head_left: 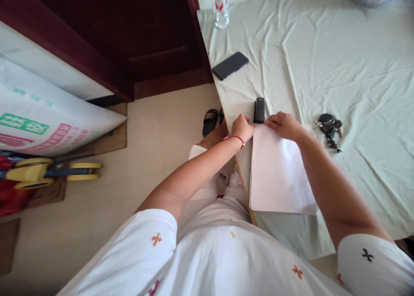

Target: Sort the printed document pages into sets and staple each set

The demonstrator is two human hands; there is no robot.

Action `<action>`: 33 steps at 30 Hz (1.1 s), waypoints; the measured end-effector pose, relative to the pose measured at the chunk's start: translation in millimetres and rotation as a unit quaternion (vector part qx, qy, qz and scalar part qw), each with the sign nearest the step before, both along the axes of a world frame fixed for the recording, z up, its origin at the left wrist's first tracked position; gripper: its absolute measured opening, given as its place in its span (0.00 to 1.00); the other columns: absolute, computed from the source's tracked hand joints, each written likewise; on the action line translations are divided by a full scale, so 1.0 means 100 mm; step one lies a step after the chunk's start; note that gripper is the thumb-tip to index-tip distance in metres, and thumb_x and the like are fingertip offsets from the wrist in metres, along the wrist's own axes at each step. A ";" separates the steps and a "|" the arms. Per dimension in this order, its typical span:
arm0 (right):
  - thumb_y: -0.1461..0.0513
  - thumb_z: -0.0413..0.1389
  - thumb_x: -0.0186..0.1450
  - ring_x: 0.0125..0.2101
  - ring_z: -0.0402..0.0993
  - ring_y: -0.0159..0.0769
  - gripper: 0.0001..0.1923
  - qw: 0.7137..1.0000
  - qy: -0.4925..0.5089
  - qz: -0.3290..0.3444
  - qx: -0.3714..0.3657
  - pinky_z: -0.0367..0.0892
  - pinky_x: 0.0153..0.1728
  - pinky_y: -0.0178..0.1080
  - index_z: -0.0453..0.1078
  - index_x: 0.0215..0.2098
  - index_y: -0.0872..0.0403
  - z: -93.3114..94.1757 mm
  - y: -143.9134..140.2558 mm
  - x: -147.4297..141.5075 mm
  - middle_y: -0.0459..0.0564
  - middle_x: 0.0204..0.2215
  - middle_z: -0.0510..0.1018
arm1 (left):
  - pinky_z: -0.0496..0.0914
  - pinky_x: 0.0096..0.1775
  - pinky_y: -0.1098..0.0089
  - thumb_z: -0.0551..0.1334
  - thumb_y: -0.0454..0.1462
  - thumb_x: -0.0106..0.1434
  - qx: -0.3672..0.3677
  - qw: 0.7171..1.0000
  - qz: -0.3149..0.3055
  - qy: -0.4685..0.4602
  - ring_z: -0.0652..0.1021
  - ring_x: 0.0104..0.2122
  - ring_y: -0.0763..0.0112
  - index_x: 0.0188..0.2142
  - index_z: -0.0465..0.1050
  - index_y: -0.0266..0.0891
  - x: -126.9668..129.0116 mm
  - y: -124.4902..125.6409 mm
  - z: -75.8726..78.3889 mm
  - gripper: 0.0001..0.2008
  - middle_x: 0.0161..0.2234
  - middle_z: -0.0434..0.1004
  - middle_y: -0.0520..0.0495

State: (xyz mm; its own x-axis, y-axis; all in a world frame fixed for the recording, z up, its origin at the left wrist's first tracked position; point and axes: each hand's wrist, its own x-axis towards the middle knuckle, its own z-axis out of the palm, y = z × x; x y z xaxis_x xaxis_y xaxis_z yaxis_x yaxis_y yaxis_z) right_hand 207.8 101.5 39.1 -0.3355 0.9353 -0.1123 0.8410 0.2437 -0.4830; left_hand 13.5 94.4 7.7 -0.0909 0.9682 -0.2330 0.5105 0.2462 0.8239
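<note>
Two hands (242, 128) (285, 125) flank a stapler (259, 110) beside white paper (278, 175).

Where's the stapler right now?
In the head view, right of centre, the stapler is at the far edge of the paper, between the left hand and right hand.

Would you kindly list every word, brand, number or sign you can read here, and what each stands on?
No text can be read with certainty.
Large white sack: green and pink printed characters, slanted and too blurred to read.
Plastic bottle: red-and-white label, too small to read.
Black stapler-like object: faint mark near its top end, too small to read.
Dark slipper: pale patch on the strap, too small to read.
</note>
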 end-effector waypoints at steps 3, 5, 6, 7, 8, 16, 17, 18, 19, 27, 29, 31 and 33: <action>0.53 0.54 0.67 0.30 0.72 0.41 0.16 1.000 0.008 -0.007 0.016 0.63 0.36 0.42 0.77 0.29 0.52 -0.04 0.04 0.05 0.49 0.23 0.73 | 0.70 0.49 0.61 0.66 0.31 0.62 0.004 0.999 -0.043 0.013 0.79 0.44 0.57 0.48 0.72 0.36 -0.01 -0.01 0.09 0.14 0.40 0.80 0.39; 0.52 0.54 0.68 0.30 0.71 0.40 0.16 0.999 0.023 -0.008 0.026 0.63 0.35 0.42 0.76 0.28 0.51 -0.09 0.04 0.08 0.49 0.23 0.73 | 0.70 0.50 0.60 0.63 0.29 0.64 0.040 0.996 -0.072 0.036 0.79 0.44 0.57 0.55 0.71 0.36 -0.04 -0.05 0.13 0.20 0.41 0.79 0.40; 0.52 0.54 0.68 0.29 0.70 0.40 0.17 0.999 0.031 -0.008 0.030 0.62 0.35 0.41 0.76 0.28 0.51 -0.11 0.04 0.09 0.49 0.22 0.72 | 0.70 0.50 0.60 0.61 0.28 0.64 0.074 0.992 -0.088 0.048 0.78 0.45 0.58 0.58 0.70 0.38 -0.06 -0.08 0.13 0.22 0.44 0.78 0.40; 0.51 0.54 0.68 0.29 0.70 0.40 0.17 0.999 0.037 -0.009 0.034 0.62 0.35 0.41 0.76 0.28 0.51 -0.12 0.03 0.10 0.49 0.23 0.72 | 0.70 0.52 0.60 0.60 0.27 0.65 0.115 0.986 -0.106 0.058 0.78 0.47 0.58 0.61 0.70 0.41 -0.09 -0.11 0.12 0.25 0.48 0.77 0.40; 0.51 0.53 0.68 0.29 0.70 0.39 0.17 0.998 0.043 -0.011 0.036 0.63 0.35 0.41 0.76 0.29 0.52 -0.14 0.02 0.10 0.49 0.24 0.73 | 0.70 0.54 0.61 0.57 0.26 0.66 0.157 0.977 -0.128 0.066 0.77 0.50 0.59 0.62 0.70 0.44 -0.12 -0.14 0.10 0.27 0.52 0.74 0.40; 0.50 0.54 0.68 0.29 0.69 0.39 0.17 0.997 0.068 -0.019 0.024 0.62 0.36 0.41 0.75 0.29 0.52 -0.15 -0.02 0.07 0.49 0.24 0.72 | 0.71 0.57 0.60 0.50 0.25 0.68 0.254 0.933 -0.201 0.154 0.69 0.56 0.58 0.62 0.76 0.51 -0.28 -0.19 -0.08 0.30 0.59 0.69 0.44; 0.51 0.54 0.68 0.29 0.69 0.39 0.17 0.997 0.068 -0.018 0.023 0.61 0.36 0.41 0.75 0.29 0.52 -0.16 -0.02 0.06 0.49 0.23 0.72 | 0.71 0.55 0.60 0.50 0.25 0.69 0.253 0.930 -0.210 0.162 0.69 0.55 0.58 0.62 0.76 0.51 -0.29 -0.18 -0.08 0.30 0.58 0.70 0.44; 0.51 0.53 0.68 0.29 0.69 0.39 0.17 0.997 0.066 -0.018 0.023 0.61 0.35 0.41 0.75 0.29 0.52 -0.17 -0.02 0.06 0.49 0.23 0.72 | 0.72 0.53 0.61 0.50 0.26 0.70 0.251 0.927 -0.220 0.168 0.69 0.54 0.58 0.62 0.75 0.50 -0.29 -0.18 -0.08 0.29 0.57 0.71 0.43; 0.52 0.53 0.68 0.29 0.69 0.39 0.17 0.998 0.060 -0.020 0.024 0.61 0.35 0.41 0.75 0.29 0.52 -0.17 -0.02 0.06 0.49 0.23 0.72 | 0.73 0.52 0.62 0.50 0.26 0.70 0.251 0.924 -0.230 0.175 0.69 0.54 0.58 0.63 0.74 0.49 -0.29 -0.17 -0.09 0.29 0.55 0.72 0.42; 0.53 0.51 0.69 0.31 0.71 0.40 0.17 1.000 -0.003 -0.023 0.020 0.62 0.36 0.41 0.77 0.33 0.54 -0.10 -0.08 0.03 0.52 0.27 0.76 | 0.71 0.57 0.60 0.49 0.24 0.68 0.303 0.894 -0.257 0.207 0.70 0.55 0.59 0.68 0.68 0.47 -0.32 -0.17 -0.19 0.34 0.51 0.75 0.42; 0.53 0.51 0.69 0.34 0.73 0.42 0.17 1.000 -0.002 -0.007 0.019 0.63 0.38 0.42 0.76 0.32 0.53 -0.08 -0.14 0.05 0.52 0.28 0.77 | 0.72 0.55 0.60 0.49 0.25 0.67 0.302 0.898 -0.252 0.196 0.72 0.52 0.60 0.70 0.65 0.48 -0.32 -0.17 -0.21 0.34 0.52 0.75 0.43; 0.53 0.51 0.69 0.38 0.74 0.45 0.17 1.000 0.006 0.003 0.022 0.64 0.40 0.42 0.75 0.32 0.53 -0.08 -0.20 0.07 0.53 0.28 0.78 | 0.73 0.53 0.60 0.49 0.27 0.68 0.295 0.908 -0.244 0.172 0.75 0.50 0.60 0.70 0.63 0.47 -0.32 -0.16 -0.22 0.33 0.53 0.75 0.42; 0.52 0.51 0.69 0.40 0.74 0.46 0.17 0.999 0.019 -0.001 0.030 0.64 0.42 0.44 0.75 0.31 0.52 -0.12 -0.27 0.07 0.53 0.29 0.79 | 0.73 0.52 0.61 0.49 0.28 0.69 0.285 0.921 -0.224 0.140 0.77 0.49 0.61 0.70 0.61 0.45 -0.32 -0.15 -0.24 0.31 0.52 0.77 0.42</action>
